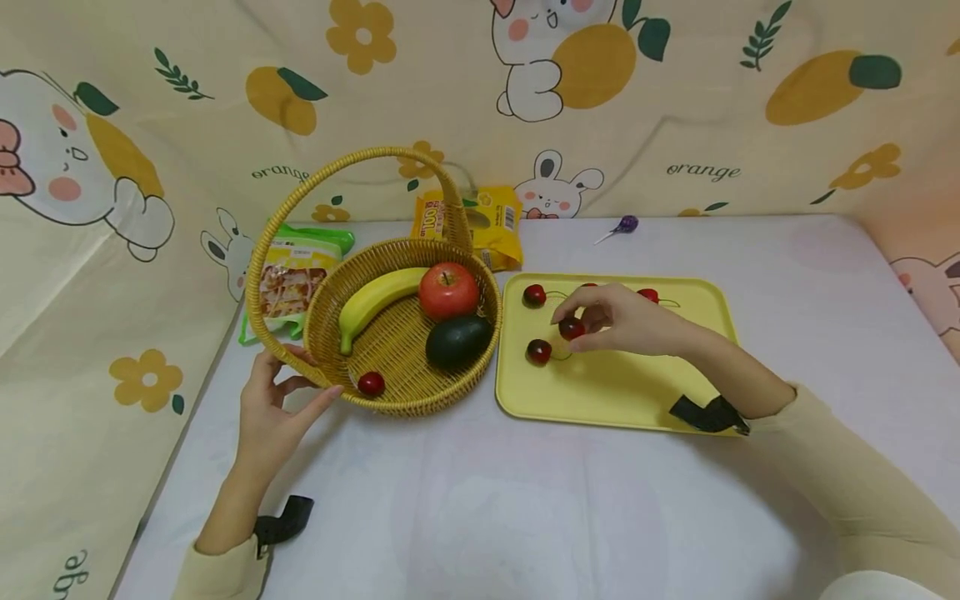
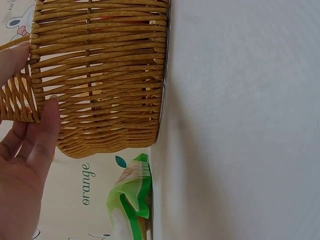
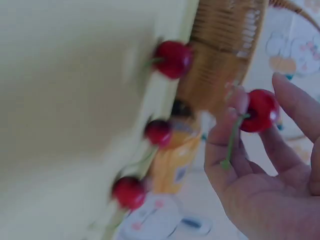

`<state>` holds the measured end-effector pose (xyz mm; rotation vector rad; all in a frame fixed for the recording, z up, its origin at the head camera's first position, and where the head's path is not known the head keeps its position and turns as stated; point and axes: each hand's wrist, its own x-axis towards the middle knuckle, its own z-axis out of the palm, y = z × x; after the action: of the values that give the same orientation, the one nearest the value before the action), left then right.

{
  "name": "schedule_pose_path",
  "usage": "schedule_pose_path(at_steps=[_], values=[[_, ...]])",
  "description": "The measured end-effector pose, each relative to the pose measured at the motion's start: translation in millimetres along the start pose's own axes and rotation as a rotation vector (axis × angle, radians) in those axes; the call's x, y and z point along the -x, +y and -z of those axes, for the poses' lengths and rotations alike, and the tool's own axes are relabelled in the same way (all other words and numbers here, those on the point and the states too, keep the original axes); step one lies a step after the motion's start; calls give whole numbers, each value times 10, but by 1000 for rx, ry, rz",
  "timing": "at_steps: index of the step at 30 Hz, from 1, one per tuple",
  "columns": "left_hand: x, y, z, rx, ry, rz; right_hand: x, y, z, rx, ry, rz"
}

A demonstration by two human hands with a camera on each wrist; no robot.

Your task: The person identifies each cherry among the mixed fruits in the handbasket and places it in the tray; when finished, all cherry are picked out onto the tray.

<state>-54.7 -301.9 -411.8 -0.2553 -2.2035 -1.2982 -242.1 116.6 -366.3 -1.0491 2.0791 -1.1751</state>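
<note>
My left hand (image 1: pixel 270 421) grips the rim of the wicker basket (image 1: pixel 405 407) at its front left, by the foot of the tall handle. In the left wrist view, the thumb and fingers lie along the upper edge of the woven wall. Inside the basket are a banana (image 1: pixel 375 302), a red apple (image 1: pixel 448 291), a dark green avocado (image 1: pixel 458 342) and one cherry (image 1: pixel 371 383). My right hand (image 1: pixel 630 321) pinches a dark red cherry (image 3: pixel 261 111) above the yellow tray (image 1: pixel 622 392), its green stem hanging down. Several other cherries (image 1: pixel 538 352) lie on the tray, some partly hidden behind the hand.
A green snack bag (image 1: pixel 296 279) lies left of the basket, against the patterned cloth. Behind the basket stands a yellow package (image 1: pixel 498 229). A purple lollipop (image 1: pixel 627 224) rests on the white table (image 1: pixel 465 517) beyond the tray.
</note>
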Motion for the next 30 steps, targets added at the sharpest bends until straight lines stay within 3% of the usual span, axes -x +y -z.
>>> schedule_pose_path(at_steps=[5, 10, 30], values=[[0, -17, -3, 10, 9, -4, 206, 187, 51, 98, 35, -17], [12, -50, -5, 21, 27, -13, 258, 283, 42, 178, 30, -82], [6, -4, -1, -6, -2, 11, 247, 384, 15, 226, -12, -97]])
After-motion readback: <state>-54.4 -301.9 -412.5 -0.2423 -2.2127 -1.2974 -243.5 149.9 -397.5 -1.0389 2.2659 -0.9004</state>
